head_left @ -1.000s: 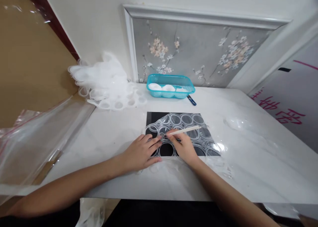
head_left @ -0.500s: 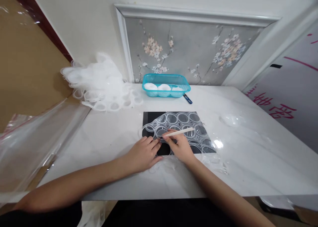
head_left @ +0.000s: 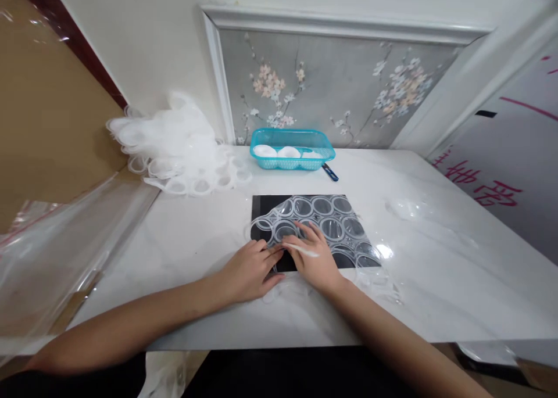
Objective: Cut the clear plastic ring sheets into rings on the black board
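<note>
A black board [head_left: 266,202] lies on the table under a clear plastic sheet [head_left: 321,205] patterned with rows of pale rings. My left hand [head_left: 249,270] rests at the board's lower left, fingers stretched over the sheet's edge and thumb apart. Just right of it, my right hand [head_left: 317,263] is closed on a thin, flat white stick [head_left: 301,249]. The stick's near tip meets the left fingertips; whether it touches the sheet cannot be made out. Clear ring-shaped scraps [head_left: 378,283] hang past the board's near edge.
Behind the board stands a turquoise basket [head_left: 293,163] with white round pieces inside, a blue cutter [head_left: 330,172] beside it. A heap of white ringed sheets [head_left: 174,148] sits at the back left. Crumpled clear plastic [head_left: 410,209] lies to the right.
The white stick has swung from pointing up and right to a lower slant across my right hand, whose fingers have shifted around it. My left hand has barely moved.
</note>
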{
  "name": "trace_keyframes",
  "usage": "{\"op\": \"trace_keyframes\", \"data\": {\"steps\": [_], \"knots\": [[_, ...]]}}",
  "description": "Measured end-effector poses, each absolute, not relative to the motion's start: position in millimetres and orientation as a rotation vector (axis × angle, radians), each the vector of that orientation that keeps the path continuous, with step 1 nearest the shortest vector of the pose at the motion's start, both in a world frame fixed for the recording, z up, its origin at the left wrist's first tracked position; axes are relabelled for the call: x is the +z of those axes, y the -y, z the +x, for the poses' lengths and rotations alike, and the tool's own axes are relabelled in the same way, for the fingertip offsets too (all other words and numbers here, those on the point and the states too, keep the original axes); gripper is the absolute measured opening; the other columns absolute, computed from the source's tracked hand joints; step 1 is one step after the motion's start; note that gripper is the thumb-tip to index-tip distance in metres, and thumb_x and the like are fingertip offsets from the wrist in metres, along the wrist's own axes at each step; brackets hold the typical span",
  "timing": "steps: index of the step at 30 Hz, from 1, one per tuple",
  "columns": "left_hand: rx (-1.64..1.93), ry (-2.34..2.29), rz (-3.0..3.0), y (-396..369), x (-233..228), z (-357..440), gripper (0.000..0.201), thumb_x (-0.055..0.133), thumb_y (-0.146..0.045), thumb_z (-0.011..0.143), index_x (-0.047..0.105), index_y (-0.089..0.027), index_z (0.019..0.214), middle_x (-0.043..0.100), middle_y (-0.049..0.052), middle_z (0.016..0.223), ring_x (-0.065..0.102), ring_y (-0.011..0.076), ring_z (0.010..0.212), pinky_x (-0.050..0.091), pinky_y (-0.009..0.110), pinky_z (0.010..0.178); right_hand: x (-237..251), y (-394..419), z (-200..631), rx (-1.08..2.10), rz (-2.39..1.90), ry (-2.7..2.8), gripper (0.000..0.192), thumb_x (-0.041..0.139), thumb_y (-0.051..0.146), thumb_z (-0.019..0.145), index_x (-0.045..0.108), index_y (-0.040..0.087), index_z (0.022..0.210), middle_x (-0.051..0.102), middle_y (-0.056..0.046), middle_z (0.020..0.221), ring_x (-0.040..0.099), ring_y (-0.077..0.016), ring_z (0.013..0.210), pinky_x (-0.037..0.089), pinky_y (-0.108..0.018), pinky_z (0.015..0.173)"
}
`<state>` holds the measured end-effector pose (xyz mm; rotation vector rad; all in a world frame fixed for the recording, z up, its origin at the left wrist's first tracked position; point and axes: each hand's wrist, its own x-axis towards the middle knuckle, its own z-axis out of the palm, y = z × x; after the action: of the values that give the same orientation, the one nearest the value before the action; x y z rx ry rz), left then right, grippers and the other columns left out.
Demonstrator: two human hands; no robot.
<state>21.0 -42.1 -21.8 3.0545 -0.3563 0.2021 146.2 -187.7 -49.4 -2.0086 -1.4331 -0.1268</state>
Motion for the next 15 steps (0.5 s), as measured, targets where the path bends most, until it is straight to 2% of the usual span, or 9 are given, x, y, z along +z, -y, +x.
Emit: {"op": "trace_keyframes", "data": {"steps": [3, 7, 10, 12, 15], "knots": [[0.149, 0.318, 3.034, 42.1, -18.9, 20.6, 0.048, 0.048, -0.046, 0.092, 0.057, -0.01, 0.124, 0.061, 0.01, 0.122, 0.052, 0.026, 0.093, 0.045, 0.04, 0.08, -41.4, 180.5, 155.6, -0.284, -2.108, 1.502, 0.026, 0.044, 0.011, 0.089, 0.066, 0.022, 0.095, 0.072, -0.003, 0.087, 0.053, -0.0264, 0.116, 0.024, -0.049, 0.106], [0.124, 0.279, 3.022, 43.0, -15.4, 17.4, 0.046, 0.047, -0.043, 0.093, 0.058, -0.01, 0.124, 0.057, 0.008, 0.13, 0.052, 0.0244, 0.095, 0.045, 0.038, 0.084, -15.2, 182.0, 199.4, -0.541, -2.213, 1.036, 0.026, 0.042, 0.019, 0.091, 0.068, 0.019, 0.088, 0.071, -0.008, 0.088, 0.06, -0.0273, 0.096, 0.037, -0.048, 0.092], [0.12, 0.271, 3.024, 41.9, -11.3, 17.9, 0.046, 0.05, -0.041, 0.092, 0.058, -0.01, 0.124, 0.057, 0.009, 0.13, 0.052, 0.0238, 0.094, 0.045, 0.037, 0.082, -2.2, 199.7, 223.7, -0.647, -2.099, 0.806, 0.029, 0.04, 0.027, 0.093, 0.068, 0.018, 0.09, 0.071, -0.008, 0.094, 0.058, -0.0277, 0.098, 0.04, -0.045, 0.089], [0.11, 0.251, 3.009, 40.9, -7.7, 21.5, 0.041, 0.052, -0.041, 0.091, 0.062, -0.012, 0.119, 0.062, 0.008, 0.122, 0.052, 0.0232, 0.091, 0.045, 0.036, 0.079, -5.3, 213.6, 224.5, -0.554, -2.004, 0.867, 0.029, 0.041, 0.03, 0.094, 0.068, 0.019, 0.089, 0.07, -0.006, 0.095, 0.057, -0.0262, 0.101, 0.041, -0.042, 0.091], [0.144, 0.236, 2.985, 43.0, -3.5, 31.5, 0.036, 0.049, -0.041, 0.093, 0.065, -0.014, 0.111, 0.067, 0.007, 0.111, 0.052, 0.0226, 0.09, 0.044, 0.035, 0.078, -24.2, 226.9, 210.6, -0.213, -1.918, 1.014, 0.026, 0.045, 0.033, 0.092, 0.067, 0.02, 0.086, 0.07, -0.006, 0.096, 0.06, -0.0241, 0.099, 0.045, -0.038, 0.087]]}}
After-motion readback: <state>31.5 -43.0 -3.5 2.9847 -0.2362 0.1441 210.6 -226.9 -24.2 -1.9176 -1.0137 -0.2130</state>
